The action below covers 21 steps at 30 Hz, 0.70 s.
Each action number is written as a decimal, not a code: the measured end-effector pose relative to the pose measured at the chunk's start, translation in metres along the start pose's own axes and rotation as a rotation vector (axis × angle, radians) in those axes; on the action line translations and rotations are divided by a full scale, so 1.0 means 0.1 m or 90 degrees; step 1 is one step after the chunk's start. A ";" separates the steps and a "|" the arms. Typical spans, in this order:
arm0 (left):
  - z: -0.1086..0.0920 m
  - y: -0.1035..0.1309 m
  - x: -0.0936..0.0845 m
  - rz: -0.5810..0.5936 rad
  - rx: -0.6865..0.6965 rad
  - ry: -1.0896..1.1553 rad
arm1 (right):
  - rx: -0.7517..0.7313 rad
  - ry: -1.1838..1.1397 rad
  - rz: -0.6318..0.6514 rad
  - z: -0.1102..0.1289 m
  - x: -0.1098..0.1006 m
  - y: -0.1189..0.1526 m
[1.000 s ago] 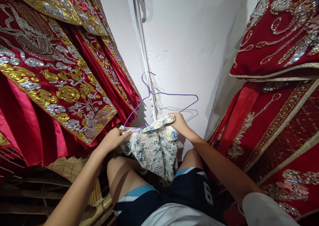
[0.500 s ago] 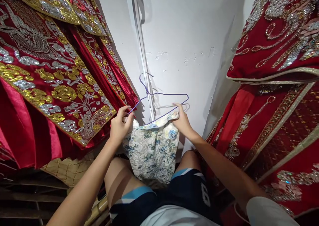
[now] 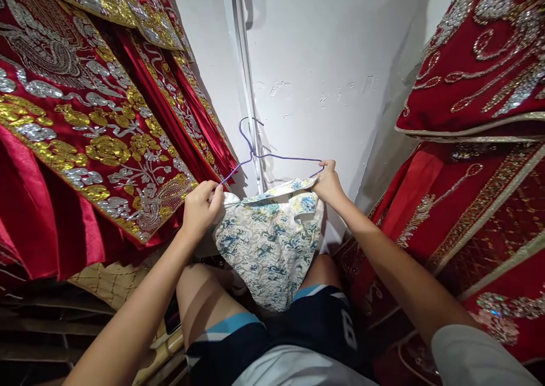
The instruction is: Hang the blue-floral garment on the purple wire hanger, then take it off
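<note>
A purple wire hanger (image 3: 283, 157) stands upright before me, its hook at a narrow pale rail against the wall. From its lower part hangs a white garment with a blue, green and yellow pattern (image 3: 268, 247), its upper band stretched sideways. My left hand (image 3: 203, 207) is closed around the band's left end and the hanger's left arm. At the other side, my right hand (image 3: 327, 183) pinches the band's right end against the hanger's right corner. The hanger's lower bar is mostly hidden behind the cloth.
Red garments with gold and silver sequins (image 3: 108, 147) hang close on the left. More beaded red garments (image 3: 464, 204) crowd the right side. A white wall (image 3: 323, 45) is straight ahead. Bamboo poles (image 3: 164, 357) lie low at the left, beside my legs.
My right hand has moved right and up, from inside the hanger to its right corner, pulling the band wider and straighter. My left hand has shifted only slightly.
</note>
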<state>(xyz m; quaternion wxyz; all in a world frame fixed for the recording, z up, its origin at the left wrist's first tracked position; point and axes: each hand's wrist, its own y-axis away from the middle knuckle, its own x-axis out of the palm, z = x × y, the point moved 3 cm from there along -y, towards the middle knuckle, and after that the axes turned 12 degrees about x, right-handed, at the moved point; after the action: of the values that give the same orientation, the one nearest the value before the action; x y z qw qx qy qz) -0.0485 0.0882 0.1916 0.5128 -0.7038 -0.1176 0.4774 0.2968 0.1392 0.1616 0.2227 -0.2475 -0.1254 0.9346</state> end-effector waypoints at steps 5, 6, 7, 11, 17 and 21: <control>0.00 -0.01 -0.04 0.011 0.010 -0.012 | -0.040 -0.016 0.005 -0.03 -0.09 -0.07; 0.01 -0.02 -0.06 0.013 0.002 -0.026 | -0.046 -0.006 0.016 -0.03 -0.11 -0.07; 0.02 -0.02 -0.08 0.014 -0.014 -0.043 | -0.054 0.002 0.032 -0.02 -0.14 -0.07; 0.07 -0.10 -0.10 0.007 -0.120 -0.095 | -0.093 -0.022 0.209 0.06 -0.29 0.08; 0.13 -0.29 -0.09 0.060 -0.184 -0.070 | -0.005 -0.064 0.503 0.25 -0.52 0.26; -0.01 -0.37 -0.02 0.057 -0.145 0.010 | 0.008 -0.147 0.343 0.20 -0.38 0.35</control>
<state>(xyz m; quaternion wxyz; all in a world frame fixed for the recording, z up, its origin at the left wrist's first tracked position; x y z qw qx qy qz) -0.0366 0.1026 0.2238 0.4088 -0.7657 -0.1351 0.4779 0.3038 0.0881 0.1818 -0.0476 -0.1627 -0.0735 0.9828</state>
